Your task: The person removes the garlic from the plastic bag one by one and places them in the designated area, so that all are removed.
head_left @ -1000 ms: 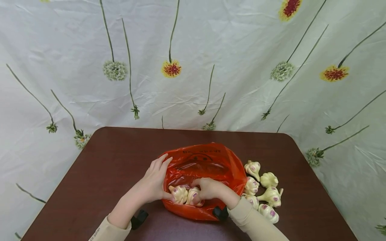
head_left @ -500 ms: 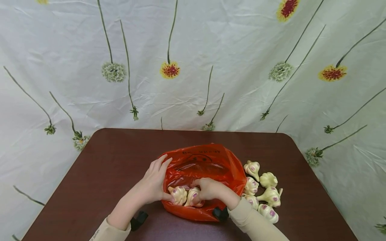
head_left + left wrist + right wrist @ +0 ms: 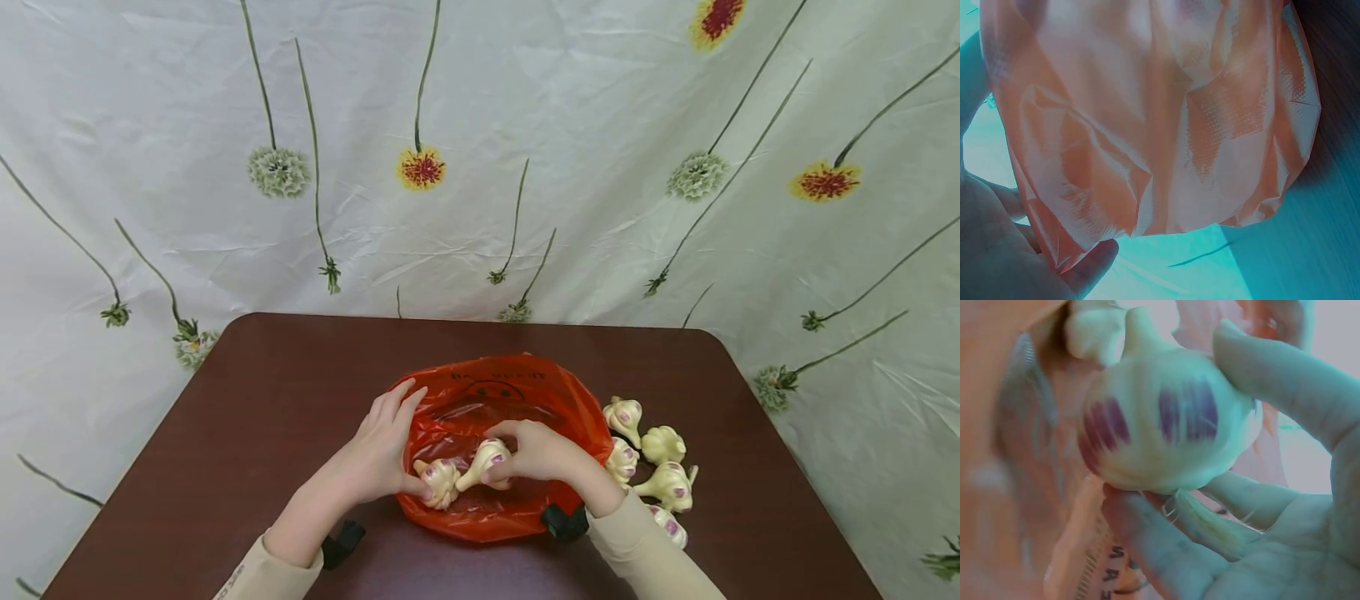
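Observation:
A red plastic bag [image 3: 495, 408] with dark print stands with its mouth spread wide in the head view. My left hand [image 3: 382, 458] holds its left rim, fingers at the far side and thumb low at the near side. Inside the bag, my right hand [image 3: 540, 454] grips a garlic bulb [image 3: 487, 461] between thumb and fingers; the stem points left. The right wrist view shows the purple-streaked bulb [image 3: 1154, 419] close up. Another garlic bulb [image 3: 438, 482] lies in the bag beside my left thumb. The left wrist view mostly shows the bag's crumpled side [image 3: 1160, 137].
Several garlic bulbs [image 3: 667, 486] lie on the dark brown table [image 3: 300, 375], just right of the bag. A pale flower-patterned cloth [image 3: 480, 125] hangs behind the table's far edge.
My right hand has moved slightly up and right with the garlic bulb, which has come away from the bag's near side. The left hand stays at the bag's rim.

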Tool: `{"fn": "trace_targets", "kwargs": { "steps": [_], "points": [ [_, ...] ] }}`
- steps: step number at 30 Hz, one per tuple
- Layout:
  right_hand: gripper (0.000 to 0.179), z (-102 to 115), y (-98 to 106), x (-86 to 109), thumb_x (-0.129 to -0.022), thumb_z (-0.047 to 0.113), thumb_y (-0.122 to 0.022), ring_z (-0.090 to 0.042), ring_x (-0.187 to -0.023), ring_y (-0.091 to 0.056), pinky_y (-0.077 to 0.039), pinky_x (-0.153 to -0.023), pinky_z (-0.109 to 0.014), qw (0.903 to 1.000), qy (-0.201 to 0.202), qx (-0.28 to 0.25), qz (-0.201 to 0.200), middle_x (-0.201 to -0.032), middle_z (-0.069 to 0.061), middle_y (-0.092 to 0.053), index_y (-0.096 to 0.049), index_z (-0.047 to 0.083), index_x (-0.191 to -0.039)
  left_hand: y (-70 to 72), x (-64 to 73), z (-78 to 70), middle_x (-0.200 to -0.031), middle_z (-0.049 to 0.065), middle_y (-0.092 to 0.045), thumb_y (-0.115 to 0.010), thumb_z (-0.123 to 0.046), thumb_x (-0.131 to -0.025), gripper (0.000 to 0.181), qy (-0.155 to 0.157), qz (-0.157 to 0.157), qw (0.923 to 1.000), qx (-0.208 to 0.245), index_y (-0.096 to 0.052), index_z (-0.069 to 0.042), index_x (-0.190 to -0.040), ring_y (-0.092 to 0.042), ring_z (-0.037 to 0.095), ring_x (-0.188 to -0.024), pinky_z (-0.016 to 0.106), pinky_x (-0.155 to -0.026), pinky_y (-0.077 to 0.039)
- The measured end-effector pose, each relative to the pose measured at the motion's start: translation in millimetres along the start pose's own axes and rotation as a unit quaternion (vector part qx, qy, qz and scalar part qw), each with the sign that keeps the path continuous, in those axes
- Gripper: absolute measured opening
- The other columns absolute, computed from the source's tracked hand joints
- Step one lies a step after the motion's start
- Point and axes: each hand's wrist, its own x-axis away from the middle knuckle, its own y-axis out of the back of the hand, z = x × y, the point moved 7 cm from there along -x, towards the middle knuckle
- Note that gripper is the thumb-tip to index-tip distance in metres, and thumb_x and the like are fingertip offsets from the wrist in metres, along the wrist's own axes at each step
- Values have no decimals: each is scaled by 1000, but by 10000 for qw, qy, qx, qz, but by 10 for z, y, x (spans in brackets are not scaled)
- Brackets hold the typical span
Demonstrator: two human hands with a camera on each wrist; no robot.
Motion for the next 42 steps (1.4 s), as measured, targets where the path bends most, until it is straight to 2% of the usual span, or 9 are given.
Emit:
{"fn": "trace_targets", "kwargs": {
  "steps": [5, 12, 18, 26, 28, 33, 37, 40, 42],
  "points": [
    [61, -27, 171, 46, -81, 33, -81, -15, -90, -56, -51, -78, -29, 9992, 25, -288, -274, -105, -2, -69, -61, 3, -130, -3, -5, 8, -154, 28, -24, -97, -36, -52, 124, 17, -11, 10000, -20, -30, 5, -148, -26, 48, -137, 67, -108, -30],
    [61, -78, 426, 201, -84, 30, -79, -21, -108, -63, -54, -84, -30, 9939, 33, -989, -481, -117, -7, -68, -57, 6, -136, -2, -3, 11, -154, 28, -23, -97, -35, -53, 123, 12, -10, 10000, -27, -29, 4, -148, -26, 48, -137, 68, -108, -30],
    [62, -117, 687, 394, -87, 29, -76, -29, -117, -62, -56, -87, -35, 9855, -9, -1503, -780, -124, -14, -65, -54, 5, -139, -8, -6, 12, -154, 28, -23, -97, -34, -53, 123, -26, -11, 10000, 11, -29, 4, -148, -26, 48, -137, 68, -109, -29],
    [65, -265, 1022, 763, -91, 28, -72, -37, -128, -54, -55, -93, -40, 9759, -155, -1733, -1314, -136, -19, -57, -46, 5, -145, -14, -4, 17, -155, 28, -21, -96, -34, -54, 122, 30, 52, 10000, 74, -28, 4, -149, -24, 47, -138, 69, -109, -28],
    [64, -317, 1085, 871, -92, 27, -71, -38, -129, -53, -55, -92, -37, 9732, -203, -1760, -1468, -139, -19, -55, -44, 7, -147, -20, -3, 22, -155, 27, -20, -96, -34, -55, 122, 58, 81, 9999, 93, -28, 3, -149, -23, 47, -139, 69, -109, -28],
    [62, -467, 1168, 1097, -93, 27, -69, -35, -127, -55, -52, -89, -24, 9659, -373, -1778, -1847, -141, -17, -53, -44, 11, -148, -33, -7, 27, -156, 27, -20, -96, -35, -55, 123, 102, 118, 9998, 142, -28, 3, -150, -22, 47, -139, 69, -110, -27],
    [62, -593, 1176, 1213, -94, 28, -68, -35, -129, -52, -50, -89, -21, 9615, -539, -1804, -2004, -147, -15, -48, -43, 13, -149, -37, -13, 27, -156, 27, -20, -96, -36, -55, 123, 87, 103, 9998, 153, -28, 3, -150, -22, 47, -139, 69, -110, -27],
    [63, -693, 1156, 1287, -95, 29, -67, -37, -134, -48, -49, -93, -24, 9592, -706, -1822, -2046, -151, -15, -43, -41, 13, -150, -39, -13, 31, -156, 27, -20, -96, -36, -55, 123, 92, 104, 9998, 167, -27, 3, -150, -22, 47, -140, 69, -110, -27],
    [64, -777, 1123, 1338, -95, 29, -66, -40, -135, -45, -49, -98, -33, 9580, -851, -1835, -2032, -154, -16, -39, -40, 13, -151, -42, -10, 35, -156, 27, -20, -96, -36, -55, 124, 102, 110, 9998, 165, -27, 3, -150, -22, 47, -140, 68, -110, -27]
  ]
}}
